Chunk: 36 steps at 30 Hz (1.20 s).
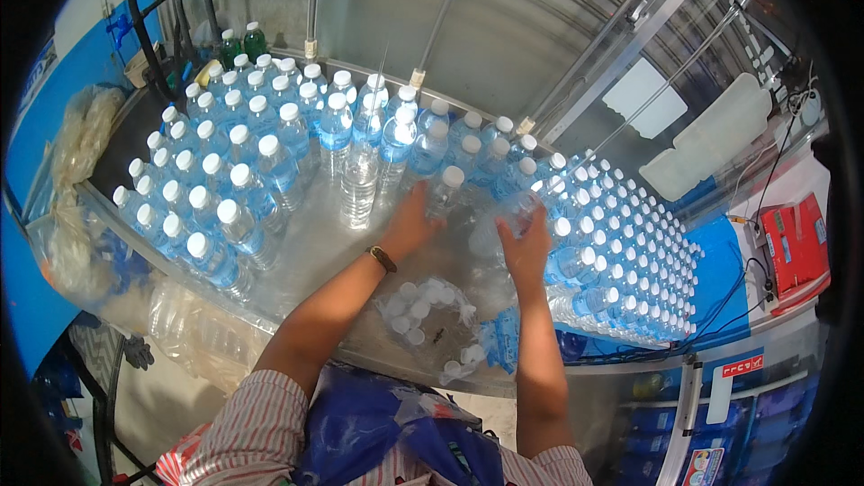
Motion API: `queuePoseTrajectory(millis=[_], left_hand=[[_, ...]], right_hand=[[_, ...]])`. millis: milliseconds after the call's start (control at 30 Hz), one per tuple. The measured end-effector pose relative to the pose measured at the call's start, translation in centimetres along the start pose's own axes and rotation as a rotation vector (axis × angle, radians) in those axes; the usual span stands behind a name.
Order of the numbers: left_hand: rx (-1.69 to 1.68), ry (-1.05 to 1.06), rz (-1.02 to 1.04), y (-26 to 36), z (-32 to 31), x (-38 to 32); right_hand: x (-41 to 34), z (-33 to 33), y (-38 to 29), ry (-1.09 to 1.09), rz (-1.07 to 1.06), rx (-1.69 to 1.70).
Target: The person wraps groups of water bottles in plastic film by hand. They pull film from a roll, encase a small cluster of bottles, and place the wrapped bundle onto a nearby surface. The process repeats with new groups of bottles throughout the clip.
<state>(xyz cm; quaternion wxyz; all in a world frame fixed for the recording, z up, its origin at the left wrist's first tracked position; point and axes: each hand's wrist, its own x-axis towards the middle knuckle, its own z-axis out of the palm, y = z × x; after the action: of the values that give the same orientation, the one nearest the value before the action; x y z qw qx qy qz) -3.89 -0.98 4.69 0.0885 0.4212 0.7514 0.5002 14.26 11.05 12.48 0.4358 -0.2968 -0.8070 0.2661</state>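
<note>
My left hand (410,223) is beside a clear plastic bottle with a white cap (453,177), its thumb and fingers apart. Whether it grips that bottle is not clear. In my right hand (526,243) is a tilted clear plastic bottle (491,228), held between thumb and fingers and blurred. Beyond the left hand, a clear bottle body (358,192) rises from the steel worktop (304,263). Closer to me lies a clear plastic bag with loose white caps (418,314). Blue printed plastic pieces (501,341) lie by my right forearm.
Capped, blue-labelled water bottles (239,175) crowd the left side and back. Many more stand in dense rows (628,250) at right. Two green bottles (254,42) stand at the far corner. A red box (796,253) with cables is at far right; plastic wrapping (88,148) hangs at left.
</note>
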Motion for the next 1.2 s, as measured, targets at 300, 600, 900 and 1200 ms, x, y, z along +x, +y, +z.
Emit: queuePoseTrajectory(millis=[300, 600, 900, 1200], left_hand=[[-0.001, -0.028, 0.015, -1.3, 0.4, 0.2], [-0.072, -0.014, 0.085, -1.4, 0.3, 0.4], [-0.059, -0.006, 0.082, -1.1, 0.1, 0.2], [-0.028, -0.031, 0.025, -1.1, 0.2, 0.1]], right_hand=[[-1.2, 0.2, 1.6, -0.186, 0.6, 0.463], [-6.4, 2.1, 8.4, -0.197, 1.181, 1.654], [-4.4, -1.7, 2.7, -0.289, 1.169, 1.621], [-2.4, 0.5, -0.5, -0.073, 0.019, -0.34]])
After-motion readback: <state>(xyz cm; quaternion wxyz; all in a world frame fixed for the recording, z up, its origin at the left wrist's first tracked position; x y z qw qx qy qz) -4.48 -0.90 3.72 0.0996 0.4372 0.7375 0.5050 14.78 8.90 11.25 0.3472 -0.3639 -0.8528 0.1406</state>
